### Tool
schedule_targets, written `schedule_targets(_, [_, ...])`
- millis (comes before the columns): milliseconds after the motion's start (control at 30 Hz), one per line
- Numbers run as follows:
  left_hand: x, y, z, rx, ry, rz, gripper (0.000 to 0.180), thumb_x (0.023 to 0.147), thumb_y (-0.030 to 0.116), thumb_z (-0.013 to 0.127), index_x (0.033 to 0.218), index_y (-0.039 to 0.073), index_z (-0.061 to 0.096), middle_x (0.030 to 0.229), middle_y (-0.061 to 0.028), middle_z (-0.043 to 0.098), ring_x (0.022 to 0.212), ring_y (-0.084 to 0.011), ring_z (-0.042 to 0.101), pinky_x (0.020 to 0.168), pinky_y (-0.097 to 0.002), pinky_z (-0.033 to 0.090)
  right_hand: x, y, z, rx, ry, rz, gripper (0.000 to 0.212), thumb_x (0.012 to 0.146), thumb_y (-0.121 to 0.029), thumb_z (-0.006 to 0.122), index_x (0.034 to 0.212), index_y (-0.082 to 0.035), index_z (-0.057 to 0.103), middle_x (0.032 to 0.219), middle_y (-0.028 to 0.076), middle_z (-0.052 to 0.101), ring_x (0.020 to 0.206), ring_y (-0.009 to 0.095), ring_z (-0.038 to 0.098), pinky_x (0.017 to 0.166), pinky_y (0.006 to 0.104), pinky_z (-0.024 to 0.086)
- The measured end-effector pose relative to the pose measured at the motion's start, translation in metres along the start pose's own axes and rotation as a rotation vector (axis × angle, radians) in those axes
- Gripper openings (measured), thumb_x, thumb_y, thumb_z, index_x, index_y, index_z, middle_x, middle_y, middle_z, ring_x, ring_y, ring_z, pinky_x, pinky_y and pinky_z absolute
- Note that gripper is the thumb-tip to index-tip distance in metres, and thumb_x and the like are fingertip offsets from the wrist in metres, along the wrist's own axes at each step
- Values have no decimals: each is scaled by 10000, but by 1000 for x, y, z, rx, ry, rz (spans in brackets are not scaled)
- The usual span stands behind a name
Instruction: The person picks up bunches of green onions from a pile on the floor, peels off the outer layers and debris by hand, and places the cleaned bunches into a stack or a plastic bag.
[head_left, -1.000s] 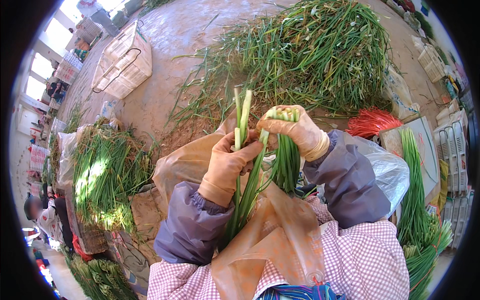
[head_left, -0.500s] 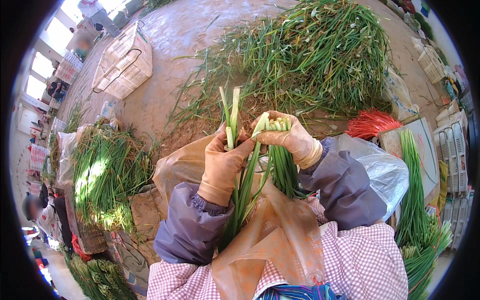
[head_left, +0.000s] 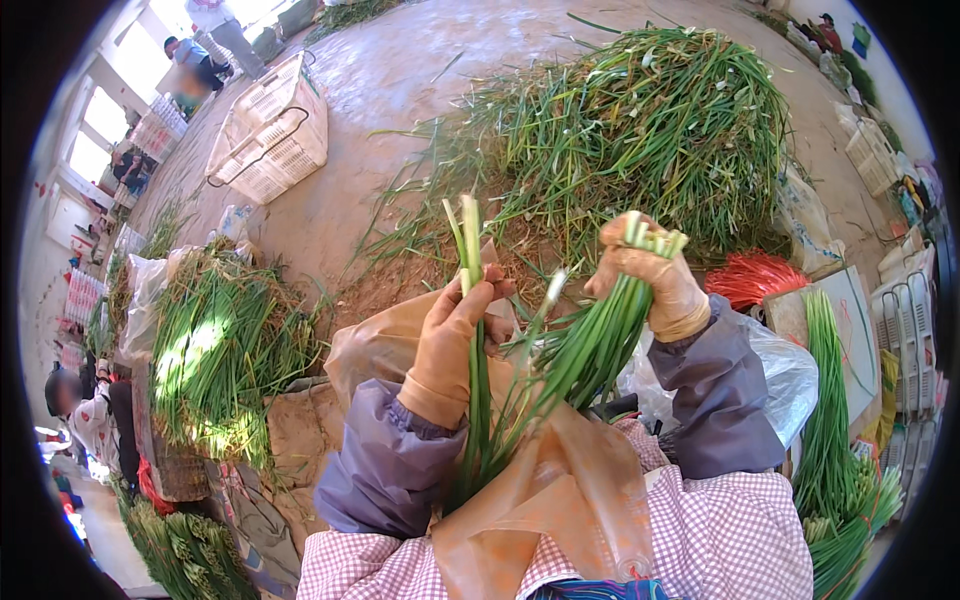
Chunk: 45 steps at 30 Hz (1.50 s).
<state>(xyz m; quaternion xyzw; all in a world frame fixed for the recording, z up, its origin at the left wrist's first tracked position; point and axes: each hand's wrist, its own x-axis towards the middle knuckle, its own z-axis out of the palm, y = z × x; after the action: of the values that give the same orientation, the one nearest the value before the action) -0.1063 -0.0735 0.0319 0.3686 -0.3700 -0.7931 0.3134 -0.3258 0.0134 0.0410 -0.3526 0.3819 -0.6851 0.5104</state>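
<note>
In my left hand (head_left: 445,350), fingers closed, a few long green stalks (head_left: 470,240) stand upright. Their pale ends rise above my fingers and the leaves trail down into my lap. My right hand (head_left: 662,288), to the right and a little higher, grips a thick bunch of green stalks (head_left: 598,350), chive-like in look. The bunch slants, its pale ends level at the top of the fist and its leaves hanging down to the left. One loose stalk (head_left: 553,290) sticks up between the hands. Both hands wear tan gloves. A translucent orange-brown plastic apron (head_left: 545,480) covers my lap.
A large heap of loose greens (head_left: 650,130) lies on the floor ahead. More greens (head_left: 225,350) are piled at left. Tied bundles (head_left: 830,400) stand at right, near red ties (head_left: 755,280) and a board (head_left: 850,330). A white basket (head_left: 270,140) sits far left; people are beyond.
My right hand has moved right, away from the left, carrying its bunch and tilting it. My left hand has shifted slightly and still holds its few stalks. The whole view has shifted a little.
</note>
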Motion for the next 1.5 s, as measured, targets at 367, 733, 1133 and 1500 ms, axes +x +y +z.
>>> schedule_targets(367, [-7,-16,12,98,-22,50,172,875,87,594,1043,52,585,896,-37,629,620,-117,559,529,-230,431,24,18,25,-30,97,123,98,828,-71,642,904,-17,610,656,42,592,538,131,554,498,253,446])
schedule_targets(733, [9,-9,-20,-140,112,42,161,886,77,559,1029,10,587,851,-115,644,714,-247,649,665,-389,570,28,-11,-83,-157,565,-94,87,794,-65,670,853,-26,620,618,62,608,449,136,546,428,276,468])
schedule_targets(1133, [-6,-16,17,152,-110,70,229,926,123,548,1122,8,574,848,-84,649,682,-153,599,620,-266,499,40,-14,14,-221,-32,224,249,806,-104,712,1031,-37,630,683,-18,597,544,64,525,471,208,409])
schedule_targets(1500, [-5,-18,4,97,-121,105,200,929,115,546,1092,11,596,920,-57,659,772,-130,631,714,-263,519,43,6,24,-24,-2,198,194,828,-124,682,978,-8,642,621,28,587,458,102,523,425,240,418])
